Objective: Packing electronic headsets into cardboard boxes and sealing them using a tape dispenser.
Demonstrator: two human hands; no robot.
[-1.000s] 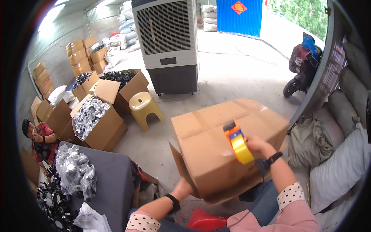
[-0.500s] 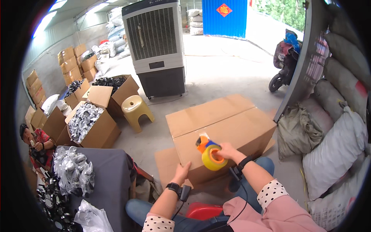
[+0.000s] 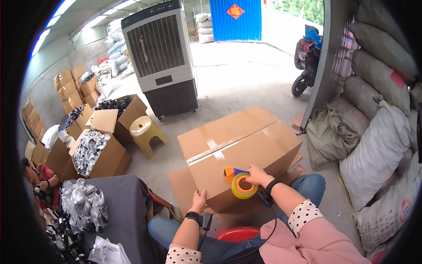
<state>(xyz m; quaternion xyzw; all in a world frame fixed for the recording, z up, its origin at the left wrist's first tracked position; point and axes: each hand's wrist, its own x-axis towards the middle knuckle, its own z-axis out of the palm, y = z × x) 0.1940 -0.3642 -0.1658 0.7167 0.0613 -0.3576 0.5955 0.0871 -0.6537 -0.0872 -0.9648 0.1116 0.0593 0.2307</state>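
Observation:
A large closed cardboard box [image 3: 239,158] stands in front of me, a lengthwise seam across its top. Short pieces of clear tape [image 3: 215,149] cross the seam near its left end. My left hand [image 3: 199,201] grips the box's near left corner, thumb up along the edge. In my right hand [image 3: 259,175] is a tape dispenser [image 3: 240,172] with an orange head, a blue frame and a yellow roll of tape [image 3: 239,192]. It is at the near edge of the box top, left of my right hand; whether it touches the cardboard I cannot tell.
A grey-covered table [image 3: 118,211] with bagged silvery parts [image 3: 84,204] is at my left, a person [image 3: 41,180] beyond it. A yellow stool [image 3: 148,134], an air cooler [image 3: 162,61] and filled boxes [image 3: 101,158] stand farther off. Sacks [image 3: 373,154] are piled at right.
My view has swung, so most of the surroundings sit farther left. The tape dispenser has turned and sits farther back from the seam. My left hand stays at the box corner.

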